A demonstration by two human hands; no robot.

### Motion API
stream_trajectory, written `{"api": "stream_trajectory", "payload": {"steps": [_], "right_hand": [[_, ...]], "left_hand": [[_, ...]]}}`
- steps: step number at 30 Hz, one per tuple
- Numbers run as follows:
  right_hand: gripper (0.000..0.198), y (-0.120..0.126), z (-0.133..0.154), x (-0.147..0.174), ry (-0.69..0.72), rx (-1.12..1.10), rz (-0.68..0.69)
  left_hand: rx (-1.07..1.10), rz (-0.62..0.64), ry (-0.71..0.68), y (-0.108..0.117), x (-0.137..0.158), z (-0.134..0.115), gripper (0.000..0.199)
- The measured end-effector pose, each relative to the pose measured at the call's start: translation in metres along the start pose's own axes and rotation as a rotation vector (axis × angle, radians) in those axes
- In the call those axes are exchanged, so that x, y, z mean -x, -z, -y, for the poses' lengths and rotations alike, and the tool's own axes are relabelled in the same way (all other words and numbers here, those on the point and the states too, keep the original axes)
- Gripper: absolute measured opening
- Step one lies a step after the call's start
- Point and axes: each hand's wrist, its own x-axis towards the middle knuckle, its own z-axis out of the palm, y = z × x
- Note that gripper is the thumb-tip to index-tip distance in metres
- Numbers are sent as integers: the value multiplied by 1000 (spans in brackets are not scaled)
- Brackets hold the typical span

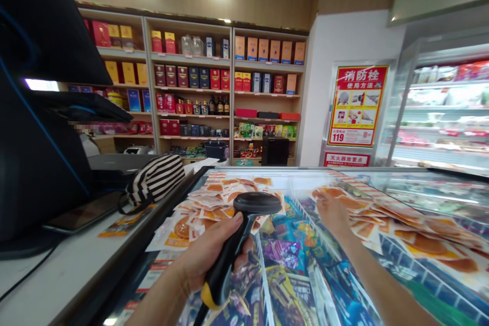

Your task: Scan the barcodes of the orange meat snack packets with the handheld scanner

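Note:
My left hand (217, 247) is wrapped round the handle of a black and yellow barcode scanner (256, 204), its head pointing away from me. Behind the scanner, a pile of flat clear packets (183, 227) with round orange-brown pieces lies on the freezer's glass top. My right hand (331, 211) reaches forward to a second spread of such packets (424, 244) on the right. Its fingers are bent together at the edge of a packet (333, 192) there; the fingertips are partly hidden.
Under the glass, wire dividers (263, 275) separate colourful bags (282, 252). On the left counter stand a black monitor (42, 61), a striped pouch (158, 181) and a phone (86, 212). Shelves of boxes (191, 76) line the back wall, with a lit cooler (446, 107) at right.

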Motion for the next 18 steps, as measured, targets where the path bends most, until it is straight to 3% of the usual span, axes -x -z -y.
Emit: {"api": "stream_trajectory", "payload": {"steps": [4,7,18], "right_hand": [[33,-31,53,6,172,-59,201],[41,-46,75,10,254,14,303],[22,-49,81,20,408,166,281]], "left_hand": [[2,7,5,1,1,-1,29],[20,1,-5,2,0,-2,30],[11,-1,6,1,-2,-2,30]]}}
